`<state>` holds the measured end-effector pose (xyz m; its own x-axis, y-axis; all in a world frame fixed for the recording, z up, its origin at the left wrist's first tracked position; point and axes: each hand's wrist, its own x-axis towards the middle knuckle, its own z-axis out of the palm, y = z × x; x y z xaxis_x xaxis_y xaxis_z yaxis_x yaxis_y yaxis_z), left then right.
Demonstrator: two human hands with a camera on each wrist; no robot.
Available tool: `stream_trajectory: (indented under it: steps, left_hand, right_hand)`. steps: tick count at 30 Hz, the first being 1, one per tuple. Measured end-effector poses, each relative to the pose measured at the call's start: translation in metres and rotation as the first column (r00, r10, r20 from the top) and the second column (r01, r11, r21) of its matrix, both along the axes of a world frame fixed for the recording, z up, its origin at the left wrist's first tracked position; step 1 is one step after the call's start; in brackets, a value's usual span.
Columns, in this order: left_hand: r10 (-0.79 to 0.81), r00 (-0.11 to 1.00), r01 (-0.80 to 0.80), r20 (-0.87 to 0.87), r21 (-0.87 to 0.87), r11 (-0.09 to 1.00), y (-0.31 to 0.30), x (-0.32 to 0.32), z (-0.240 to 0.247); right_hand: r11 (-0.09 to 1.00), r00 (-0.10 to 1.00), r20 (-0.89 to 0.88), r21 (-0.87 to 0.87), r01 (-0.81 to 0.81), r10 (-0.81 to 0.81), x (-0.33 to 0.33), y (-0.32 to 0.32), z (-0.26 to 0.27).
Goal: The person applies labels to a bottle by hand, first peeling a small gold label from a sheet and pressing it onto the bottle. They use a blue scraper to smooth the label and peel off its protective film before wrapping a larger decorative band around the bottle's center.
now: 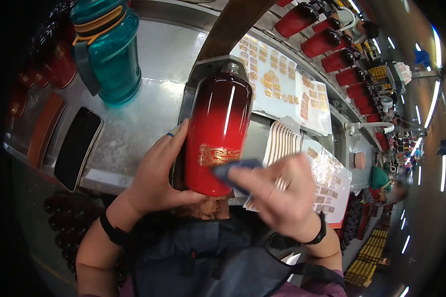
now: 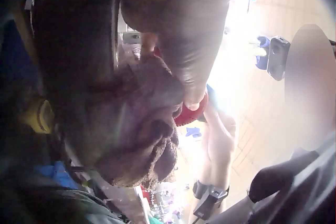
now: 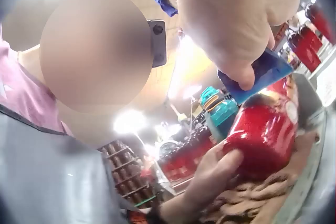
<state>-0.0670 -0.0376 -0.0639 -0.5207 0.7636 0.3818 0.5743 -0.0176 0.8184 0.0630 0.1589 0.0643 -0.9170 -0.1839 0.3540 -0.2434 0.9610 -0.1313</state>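
Note:
A glossy bottle (image 1: 218, 123), dark at the neck and red below, lies in a dark holder with its neck pointing away. Gold ornament marks its lower side. The left hand (image 1: 156, 171) holds the bottle's left side and base, thumb at the base. In the right hand (image 1: 282, 193) a dark blue flat piece (image 1: 238, 173) is pinched, its edge on the bottle by the gold ornament. The right wrist view shows the blue piece (image 3: 257, 77) under the right hand's fingers, against the red bottle (image 3: 265, 137). Brown cloth or padding (image 3: 252, 198) lies beneath the bottle's base.
A teal jug (image 1: 111, 54), a black phone (image 1: 78, 148) and a brown case (image 1: 45, 129) lie left on the metal table (image 1: 156, 64). Sheets of gold stickers (image 1: 270, 69) lie right. Red bottles (image 1: 319, 42) line the back right.

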Motion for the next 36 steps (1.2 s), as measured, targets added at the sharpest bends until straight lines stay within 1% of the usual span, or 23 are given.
stream_trajectory:
  steps: [1,3,5,7,8,9,10,11,13,14,15,17,18,19,23,24,25,29,33,36]
  left_hand:
    - [-0.01,1.0,0.011,0.02,-0.033,0.999,-0.001,0.0,0.001]
    - [-0.003,1.0,0.003,-0.01,-0.027,1.0,0.0,-0.002,-0.001]
    - [0.004,0.999,-0.004,-0.035,-0.021,1.0,0.001,-0.003,-0.001]
    - [0.002,0.996,-0.004,-0.089,-0.027,1.0,0.002,-0.005,-0.001]
    - [-0.001,0.996,-0.002,-0.088,-0.027,1.0,0.003,-0.003,0.001]
    - [0.033,0.995,-0.034,-0.093,-0.015,0.999,0.005,-0.002,0.004]
    - [0.067,0.993,-0.068,-0.095,-0.005,0.998,0.007,0.0,0.006]
    - [0.064,0.994,-0.065,-0.092,-0.009,0.998,0.009,0.003,0.003]
    - [0.115,0.991,-0.112,-0.066,0.055,0.992,0.016,0.005,-0.004]
    - [0.108,0.992,-0.105,-0.066,0.053,0.993,0.016,0.004,-0.003]
    - [0.098,0.993,-0.094,-0.069,0.065,0.993,0.016,0.004,0.0]
    - [0.08,0.994,-0.075,-0.074,0.075,0.994,0.015,0.002,0.002]
    - [0.065,0.997,-0.062,-0.039,0.06,0.996,0.014,0.002,0.001]
    - [0.048,0.999,-0.048,-0.004,0.044,0.998,0.013,0.002,0.0]
    - [0.031,1.0,-0.031,-0.005,0.01,0.999,0.013,0.002,0.001]
    - [0.04,0.999,-0.039,-0.03,0.005,0.999,0.013,0.001,0.002]
    - [0.047,0.997,-0.047,-0.053,-0.001,0.999,0.013,0.001,0.002]
    - [0.053,0.998,-0.053,-0.044,-0.009,0.999,0.013,0.001,-0.002]
    - [0.051,0.998,-0.05,-0.032,0.007,0.999,0.013,0.001,-0.004]
    - [0.052,0.998,-0.052,-0.037,0.008,0.999,0.013,0.001,-0.002]
  right_hand:
    - [0.999,1.0,-0.001,0.043,0.03,-0.03,-0.003,0.004,0.003]
    - [0.998,0.998,-0.012,0.028,0.06,-0.06,-0.001,0.002,-0.001]
    - [0.998,0.998,0.017,-0.031,-0.06,0.061,0.004,-0.015,-0.001]
    - [0.997,0.997,-0.012,-0.028,-0.079,0.078,-0.003,0.002,-0.001]
    - [0.999,0.999,-0.031,0.049,-0.022,0.023,-0.005,0.01,0.001]
    - [0.992,0.998,-0.055,0.125,0.035,-0.028,-0.006,0.015,0.002]
    - [0.998,0.999,-0.036,0.056,-0.031,0.033,-0.002,0.007,0.0]
    - [0.999,0.999,0.029,0.016,-0.03,0.029,0.008,-0.006,-0.005]
    - [0.976,0.975,0.05,-0.027,-0.217,0.218,0.017,-0.018,-0.008]
    - [0.971,0.969,0.082,-0.082,-0.225,0.232,0.021,-0.02,-0.007]
    - [0.973,0.971,0.083,-0.085,-0.216,0.223,0.022,-0.017,-0.005]
    - [0.979,0.989,0.096,-0.181,-0.093,0.111,0.024,-0.003,0.002]
    - [0.991,0.995,0.103,-0.128,0.024,-0.011,0.023,-0.003,0.01]
    - [0.994,0.997,0.057,-0.095,0.048,-0.043,0.021,0.001,0.011]
    - [0.986,0.993,0.0,-0.117,0.119,-0.12,0.023,0.004,-0.005]
    - [0.982,0.989,-0.016,-0.125,0.144,-0.147,0.022,0.003,-0.008]
    - [0.981,0.989,-0.014,-0.129,0.146,-0.149,0.019,0.002,-0.009]
    - [0.979,0.992,-0.011,-0.163,0.121,-0.124,0.014,-0.013,-0.02]
    - [0.986,0.995,-0.002,-0.131,0.102,-0.104,0.023,-0.023,-0.022]
    - [0.987,0.995,0.049,-0.125,0.098,-0.092,0.028,-0.023,-0.022]
